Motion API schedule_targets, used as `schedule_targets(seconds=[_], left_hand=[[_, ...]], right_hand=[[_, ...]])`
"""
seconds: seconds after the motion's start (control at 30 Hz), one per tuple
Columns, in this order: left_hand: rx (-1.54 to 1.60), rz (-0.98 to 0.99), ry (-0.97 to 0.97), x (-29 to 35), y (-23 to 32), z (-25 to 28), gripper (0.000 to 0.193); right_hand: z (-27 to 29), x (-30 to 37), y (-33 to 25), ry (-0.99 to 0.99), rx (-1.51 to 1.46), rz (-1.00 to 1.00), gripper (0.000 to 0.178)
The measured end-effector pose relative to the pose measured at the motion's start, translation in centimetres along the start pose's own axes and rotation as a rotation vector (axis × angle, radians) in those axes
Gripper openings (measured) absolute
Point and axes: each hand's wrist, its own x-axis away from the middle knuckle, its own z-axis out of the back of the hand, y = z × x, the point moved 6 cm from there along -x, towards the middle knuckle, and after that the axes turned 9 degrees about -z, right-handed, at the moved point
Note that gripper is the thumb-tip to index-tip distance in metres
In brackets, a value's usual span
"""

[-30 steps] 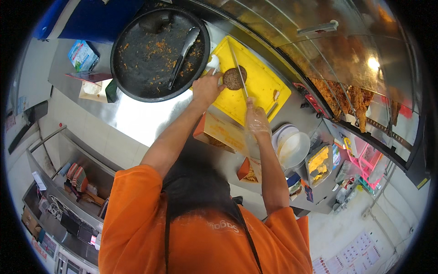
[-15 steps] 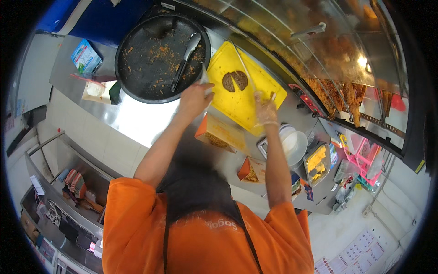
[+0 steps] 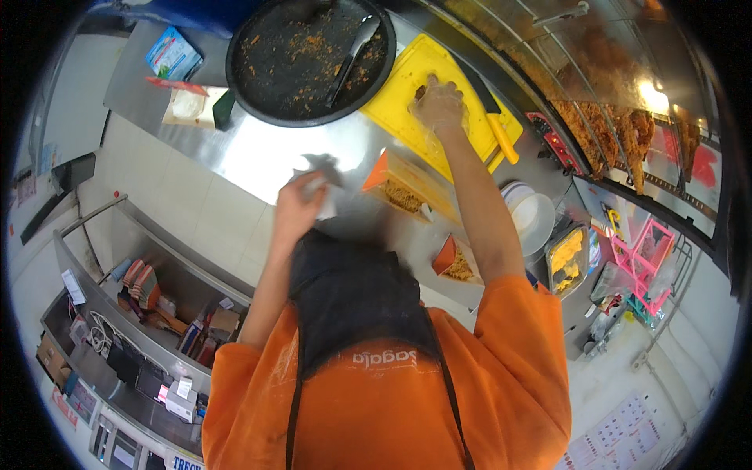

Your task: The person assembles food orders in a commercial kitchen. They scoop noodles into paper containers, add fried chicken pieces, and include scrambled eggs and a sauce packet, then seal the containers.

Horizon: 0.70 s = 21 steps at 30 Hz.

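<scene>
My hands are well apart. My left hand (image 3: 296,207), near the counter's (image 3: 243,168) front edge, is clamped on white paper (image 3: 328,205). My gloved right hand (image 3: 441,107) covers part of the brown patty (image 3: 421,92) toward the yellow cutting board's (image 3: 388,103) left edge; whether it grips, I cannot tell. A yellow-handled knife (image 3: 502,138) lies along the board's far-right edge.

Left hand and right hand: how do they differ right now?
The left hand is bare; the right hand wears a clear glove. The left hand holds a pale, blurred item off the yellow cutting board; the right hand is over the board, at a dark brown piece. Neither holds the knife.
</scene>
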Motion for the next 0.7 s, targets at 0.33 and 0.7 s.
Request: schedule_targets(seconds=[0.33, 0.7], left_hand=[[-0.272, -0.239, -0.284, -5.7, 0.4, -11.7, 0.038], [-0.306, -0.366, -0.192, -3.4, 2.4, -5.9, 0.035]], right_hand=[[0.9, 1.8, 7.3, 0.195, -0.368, 0.14, 0.03], [6.1, 39.0, 18.0, -0.677, -1.154, -0.605, 0.017]])
